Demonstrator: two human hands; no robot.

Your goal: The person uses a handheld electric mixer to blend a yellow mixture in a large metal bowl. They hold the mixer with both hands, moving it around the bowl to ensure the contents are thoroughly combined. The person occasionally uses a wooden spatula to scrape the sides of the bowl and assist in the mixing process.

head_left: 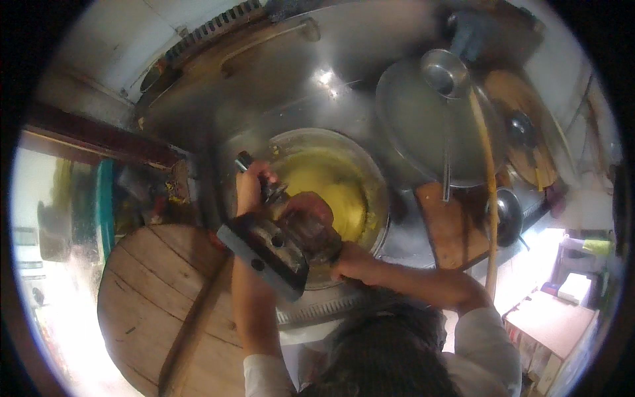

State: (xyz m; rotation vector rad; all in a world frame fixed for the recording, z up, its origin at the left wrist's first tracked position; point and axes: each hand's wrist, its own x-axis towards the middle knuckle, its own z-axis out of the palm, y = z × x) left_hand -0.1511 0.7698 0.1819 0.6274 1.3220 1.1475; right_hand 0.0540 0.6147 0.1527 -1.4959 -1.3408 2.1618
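Tool: dark, block-framed tool [288, 258], above the near left part of the pan [385, 198] of yellow liquid
Left hand [256, 178]: closed round the tool's far handle
Right hand [356, 263]: closed at its near right end
Desk [264, 109]: grey metal, shiny, one glare spot
Far right: wide pot [382, 122], cloudy liquid, ladle [444, 71] across it
Near left: round wooden board [159, 284]
Room: pale wall [106, 53] far left
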